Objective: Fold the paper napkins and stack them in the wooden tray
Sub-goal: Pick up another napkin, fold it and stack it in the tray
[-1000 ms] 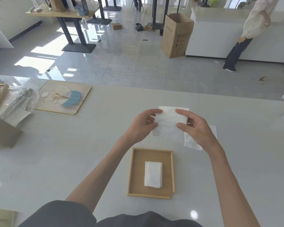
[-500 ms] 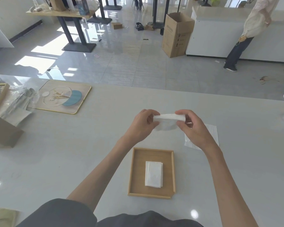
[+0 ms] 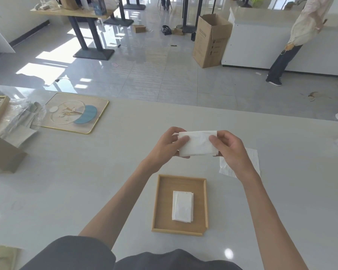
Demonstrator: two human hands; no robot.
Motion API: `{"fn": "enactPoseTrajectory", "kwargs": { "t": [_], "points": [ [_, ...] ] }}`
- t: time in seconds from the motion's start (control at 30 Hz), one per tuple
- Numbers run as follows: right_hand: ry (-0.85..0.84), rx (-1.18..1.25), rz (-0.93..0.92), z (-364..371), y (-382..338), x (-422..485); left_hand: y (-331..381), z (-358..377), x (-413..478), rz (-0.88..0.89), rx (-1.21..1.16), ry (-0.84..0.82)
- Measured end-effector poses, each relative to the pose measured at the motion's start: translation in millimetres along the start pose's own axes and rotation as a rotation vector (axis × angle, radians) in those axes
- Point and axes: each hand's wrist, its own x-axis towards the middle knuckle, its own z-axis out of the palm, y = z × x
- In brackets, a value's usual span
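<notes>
Clearly soft stuff: a white paper napkin, folded into a long band and held above the bench, well clear of its surface, just past the 12 o'clock edge of the wooden tray. Pinched at its left end by the left hand, thumb on the near face and fingers curled behind; pinched at its right end by the right hand, thumb likewise in front, fingers pressed together behind the paper. Judged featherweight and limp, with no stiffness beyond what the fold lends it, so likely to sag or flop open once one end is let go. Thin and easily torn or creased too (a crumpled patch already visible mid-band), so best handled with a light pinch and no tugging between the two ends. Best gripped at the short ends, near the corners, where the layers can be kept lined up for a further fold; a grip at mid-span would probably buckle it. Not slippery by the look of the dull, fibrous surface, though loose layers might slide apart. Already lying flat in the tray, toward 5 o'clock of its centre: a small stack of folded napkins. Waiting on the bench at about 2 o'clock from the tray, partly hidden under the right wrist: a loose napkin, apparently unfolded.
</notes>
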Motion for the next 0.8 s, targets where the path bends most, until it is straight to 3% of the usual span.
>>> {"fn": "enactPoseTrajectory", "kwargs": {
  "t": [0.27,0.33,0.43,0.53,0.63,0.73,0.8],
  "points": [
    [-0.035,0.135,0.093,-1,10,4,-7,-11,0,-0.033,-0.044,0.011],
    [0.101,0.080,0.073,4,15,8,-13,-9,2,0.007,-0.023,0.086],
    [0.349,-0.151,0.060,14,26,6,-26,3,4,0.127,0.153,0.350],
    [0.122,0.051,0.226,28,24,-4,-45,18,-6,0.397,0.580,0.449],
    [-0.020,0.214,0.281,37,30,-8,-75,31,-20,0.707,0.929,0.336],
    [0.019,0.269,0.276,37,43,-9,-97,36,-31,0.855,1.031,0.283],
    [0.021,0.296,0.267,33,53,-11,-105,38,-40,0.818,1.004,0.282]
  ]
}}
